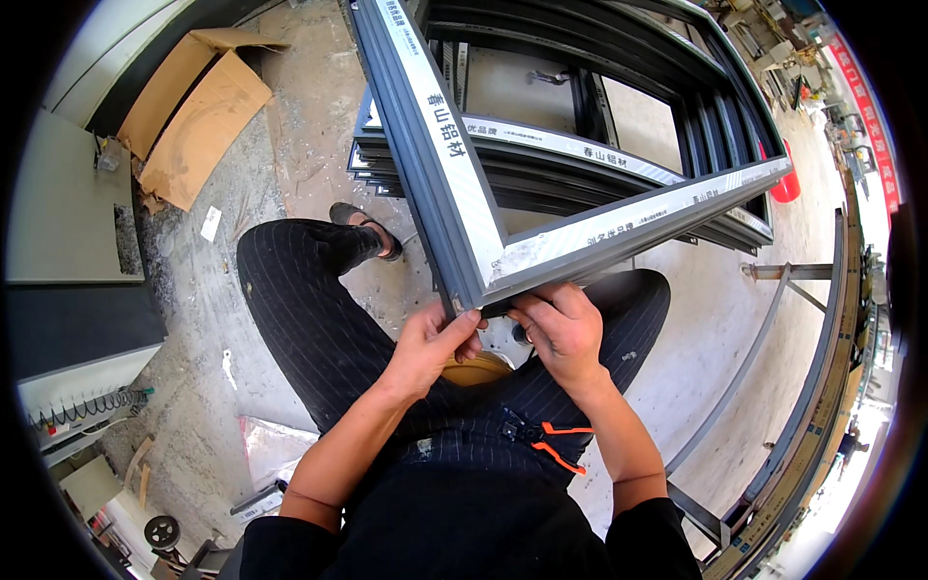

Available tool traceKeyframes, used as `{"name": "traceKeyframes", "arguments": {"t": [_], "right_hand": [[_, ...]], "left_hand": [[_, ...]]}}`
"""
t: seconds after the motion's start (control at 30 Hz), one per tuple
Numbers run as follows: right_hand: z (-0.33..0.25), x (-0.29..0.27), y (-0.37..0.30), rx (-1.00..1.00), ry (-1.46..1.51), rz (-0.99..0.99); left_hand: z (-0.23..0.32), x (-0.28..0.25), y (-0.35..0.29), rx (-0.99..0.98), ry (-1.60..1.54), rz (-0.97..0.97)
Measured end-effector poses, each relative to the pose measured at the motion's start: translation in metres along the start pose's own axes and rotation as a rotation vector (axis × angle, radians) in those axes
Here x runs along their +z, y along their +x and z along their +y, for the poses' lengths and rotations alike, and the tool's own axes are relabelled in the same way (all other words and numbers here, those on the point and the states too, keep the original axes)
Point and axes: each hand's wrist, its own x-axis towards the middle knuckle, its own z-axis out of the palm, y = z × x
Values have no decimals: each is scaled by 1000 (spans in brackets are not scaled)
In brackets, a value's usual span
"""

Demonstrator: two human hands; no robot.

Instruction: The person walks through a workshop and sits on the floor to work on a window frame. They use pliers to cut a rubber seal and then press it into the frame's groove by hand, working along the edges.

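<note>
Both my hands, left hand (430, 343) and right hand (565, 329), are closing fingers on the dark grey, white-taped aluminium frame (464, 193) corner.

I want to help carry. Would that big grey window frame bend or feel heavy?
Probably stiff: the window frame has straight metal bars joined at a corner. Likely light for its size, since they look hollow. It may swing, held at one corner by the left hand and right hand.

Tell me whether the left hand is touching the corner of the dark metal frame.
Touching. The head view shows the left hand with its thumb and fingertips pressed against the underside of the dark metal frame at its corner, with no gap visible.
</note>
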Motion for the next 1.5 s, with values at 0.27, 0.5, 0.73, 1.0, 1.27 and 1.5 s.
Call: {"name": "traceKeyframes", "arguments": {"t": [0.27, 0.5, 0.73, 1.0, 1.27, 1.5], "right_hand": [[0, -2, 0, 4, -3, -13], [-2, 0, 1, 0, -22, 1], [-4, 3, 0, -9, -68, 30], [-7, 2, -1, -1, -63, 32], [-5, 0, 0, -27, -71, 8], [-4, 4, -3, -80, -93, -21]], "left_hand": [[1, 3, 1, -3, 24, 18], [0, 7, 2, -30, 23, 67], [-11, 7, 1, 144, 4, -5], [-12, 1, -12, 70, -7, 61], [-8, -4, -12, 69, 84, 39], [9, -10, -6, 127, 334, 156]]}}
